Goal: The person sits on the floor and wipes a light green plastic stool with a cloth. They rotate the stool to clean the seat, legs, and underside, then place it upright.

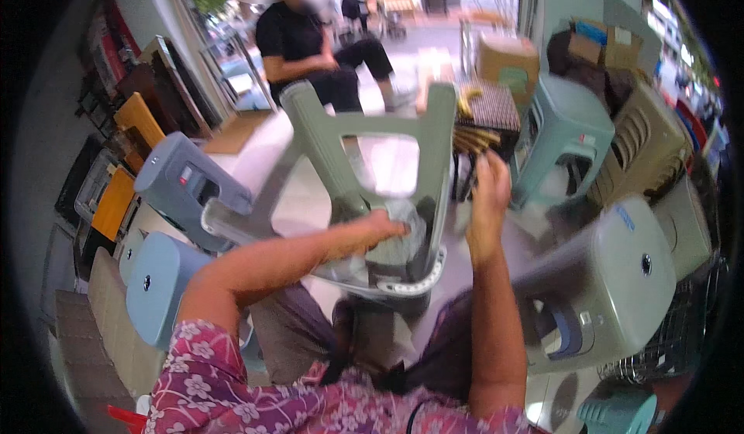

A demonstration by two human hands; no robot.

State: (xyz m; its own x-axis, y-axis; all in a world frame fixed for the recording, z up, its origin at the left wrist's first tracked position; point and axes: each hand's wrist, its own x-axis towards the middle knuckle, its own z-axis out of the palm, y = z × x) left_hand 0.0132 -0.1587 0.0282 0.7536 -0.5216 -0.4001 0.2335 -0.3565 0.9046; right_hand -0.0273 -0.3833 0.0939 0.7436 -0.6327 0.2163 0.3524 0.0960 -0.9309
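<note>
A grey-green plastic stool [378, 126] lies tipped over before me, its legs pointing up and outward. My left hand [386, 227] reaches in among the legs. Next to its fingers is a pale, translucent round thing [414, 230], too blurred to name; whether the hand grips it or part of the stool cannot be told. A white slotted strip [415, 283] runs along the stool's near edge. My right hand [491, 184] is raised to the right of the stool, with nothing visible in its loosely spread fingers. Just beyond it is a bundle of brown strips [474, 139].
Grey-blue [186, 187] and light blue stools [165, 288] stand at left. To the right are a teal stool [567, 126], a large grey-green stool [610, 277] and stacked beige stools [639, 134]. A seated person [302, 50] is ahead, beside a checked surface [491, 105] and cardboard box [507, 62].
</note>
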